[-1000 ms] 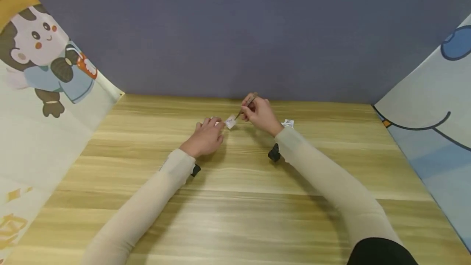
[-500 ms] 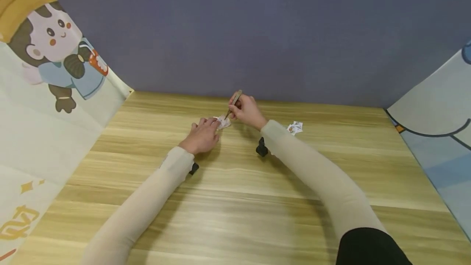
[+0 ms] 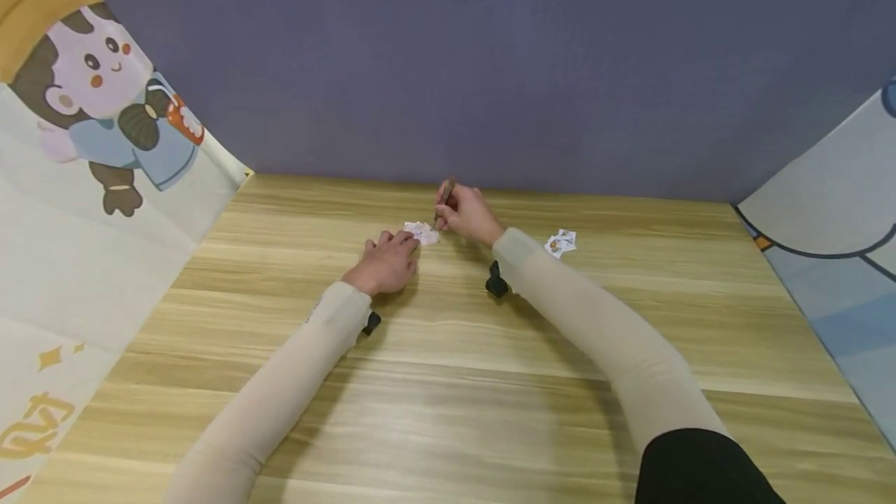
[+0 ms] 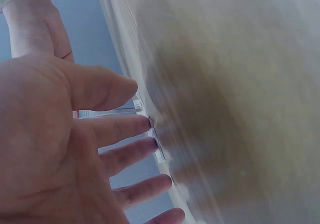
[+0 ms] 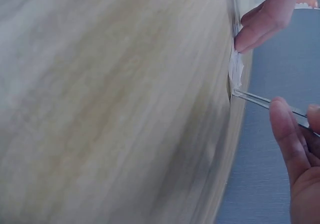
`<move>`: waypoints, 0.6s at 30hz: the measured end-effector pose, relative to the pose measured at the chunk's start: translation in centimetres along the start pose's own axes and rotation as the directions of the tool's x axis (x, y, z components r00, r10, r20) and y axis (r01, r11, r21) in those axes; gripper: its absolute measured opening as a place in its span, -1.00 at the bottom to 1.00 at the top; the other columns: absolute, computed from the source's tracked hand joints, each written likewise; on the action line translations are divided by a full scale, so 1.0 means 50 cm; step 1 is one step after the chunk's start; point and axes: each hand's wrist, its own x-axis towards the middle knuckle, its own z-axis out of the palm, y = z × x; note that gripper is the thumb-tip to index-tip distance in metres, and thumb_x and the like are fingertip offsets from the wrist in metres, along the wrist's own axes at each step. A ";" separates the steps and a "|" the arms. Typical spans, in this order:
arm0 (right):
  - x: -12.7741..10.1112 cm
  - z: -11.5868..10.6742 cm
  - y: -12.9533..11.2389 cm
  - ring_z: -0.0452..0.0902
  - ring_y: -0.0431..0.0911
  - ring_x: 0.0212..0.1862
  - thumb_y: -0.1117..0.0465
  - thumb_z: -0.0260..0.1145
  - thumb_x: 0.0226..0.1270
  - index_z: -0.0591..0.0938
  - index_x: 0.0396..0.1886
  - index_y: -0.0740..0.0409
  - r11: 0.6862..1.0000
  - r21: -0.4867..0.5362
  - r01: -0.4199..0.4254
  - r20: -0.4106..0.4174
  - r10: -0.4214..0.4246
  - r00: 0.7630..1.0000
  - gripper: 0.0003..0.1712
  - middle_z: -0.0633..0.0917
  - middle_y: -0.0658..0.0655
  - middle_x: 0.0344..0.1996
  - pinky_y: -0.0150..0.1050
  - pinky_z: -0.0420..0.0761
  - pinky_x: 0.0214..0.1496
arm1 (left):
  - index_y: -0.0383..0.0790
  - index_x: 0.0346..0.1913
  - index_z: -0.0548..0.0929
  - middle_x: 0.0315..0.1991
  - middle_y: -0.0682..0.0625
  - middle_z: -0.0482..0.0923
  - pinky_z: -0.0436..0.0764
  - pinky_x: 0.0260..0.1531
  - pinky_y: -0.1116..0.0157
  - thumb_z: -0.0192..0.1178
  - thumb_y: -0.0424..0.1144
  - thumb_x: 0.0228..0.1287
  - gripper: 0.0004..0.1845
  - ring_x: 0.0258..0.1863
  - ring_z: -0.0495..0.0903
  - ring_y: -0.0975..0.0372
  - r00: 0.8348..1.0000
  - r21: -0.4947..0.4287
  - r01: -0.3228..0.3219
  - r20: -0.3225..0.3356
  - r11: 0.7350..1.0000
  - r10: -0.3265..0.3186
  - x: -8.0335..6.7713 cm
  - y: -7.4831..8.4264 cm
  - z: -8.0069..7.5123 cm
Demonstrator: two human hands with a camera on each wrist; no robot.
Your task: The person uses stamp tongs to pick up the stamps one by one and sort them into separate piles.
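Near the far edge of the table, my right hand (image 3: 469, 215) pinches metal tweezers (image 5: 257, 100) between thumb and fingers. Their tips meet the right end of a small cluster of white printed paper pieces (image 3: 421, 233), which lie overlapping on the wood. At the left of this cluster rests my left hand (image 3: 387, 261), palm down, fingers extended and spread. Its fingertips reach the near left side of the papers and cover part of them. In the left wrist view the fingers (image 4: 127, 129) look nearly straight, with the thumb apart from them.
A second small pile of white printed papers (image 3: 561, 243) lies to the right, beyond my right forearm. A dark grey-blue panel (image 3: 490, 68) rises behind the wooden table (image 3: 448, 411). Cartoon-printed sheets flank it at left and right.
My right hand has moved left with the tweezers, and the paper piece at their tips now overlaps the papers by my left hand. The head view has shifted slightly; the left hand stays nearly still.
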 end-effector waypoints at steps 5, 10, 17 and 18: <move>-0.011 -0.007 -0.005 0.64 0.11 -0.38 0.39 0.19 0.35 0.50 -0.23 0.27 1.000 0.022 -0.002 -0.002 0.002 1.000 -0.96 0.64 0.24 -0.43 -0.09 0.63 -0.36 | -0.20 0.42 0.22 0.43 -0.10 0.06 0.12 0.18 -0.15 -0.06 -0.12 0.44 -0.45 0.33 0.06 -0.06 1.000 0.007 0.002 -0.007 1.000 -0.002 0.001 0.002 0.004; -0.041 -0.047 -0.025 0.62 0.18 -0.25 0.26 0.11 0.45 0.56 -0.13 0.26 1.000 0.005 -0.026 -0.026 0.026 0.999 -0.82 0.65 0.31 -0.29 -0.05 0.63 -0.32 | -0.21 0.41 0.24 0.41 -0.13 0.08 0.13 0.16 -0.14 -0.05 -0.14 0.43 -0.45 0.33 0.07 -0.06 1.000 -0.003 -0.003 -0.020 1.000 0.003 0.002 0.005 0.004; -0.123 -0.116 -0.028 0.61 0.00 -0.17 0.09 -0.08 0.55 0.51 0.19 0.28 0.950 -0.308 -0.056 0.112 0.094 0.989 -0.55 0.65 0.24 -0.10 -0.15 0.57 -0.18 | -0.19 0.45 0.14 0.44 -0.16 0.01 0.12 0.15 -0.12 -0.03 -0.13 0.42 -0.40 0.36 0.02 -0.05 0.996 -0.033 -0.022 -0.084 0.999 0.019 -0.005 0.019 -0.012; -0.140 -0.118 -0.026 0.60 -0.04 -0.28 0.10 -0.05 0.54 0.50 0.21 0.29 0.940 -0.338 -0.055 0.110 0.098 0.989 -0.55 0.66 0.23 -0.14 -0.15 0.55 -0.23 | -0.19 0.45 0.13 0.44 -0.15 0.00 0.11 0.15 -0.12 -0.03 -0.12 0.42 -0.39 0.36 0.01 -0.05 0.996 -0.030 -0.025 -0.090 0.999 0.022 -0.006 0.021 -0.014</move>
